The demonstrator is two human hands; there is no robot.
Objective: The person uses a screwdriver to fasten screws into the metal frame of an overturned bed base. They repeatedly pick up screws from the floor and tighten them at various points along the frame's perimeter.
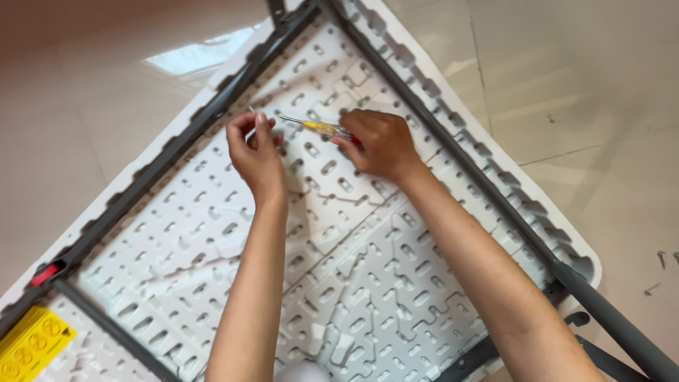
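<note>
Right hand (378, 145) grips a yellow screwdriver (318, 126) pointing toward the pinched-shut left hand (254, 145).

I see one label: a yellow rectangular sticker (30, 344) at the lower left corner of the upturned white plastic table (368, 283), carrying round symbols. There are no packages, signs or screens around me.

A single head-worn view looks steeply down from close above the fingers (260, 126), facing forward past them toward the floor (587, 85).
</note>
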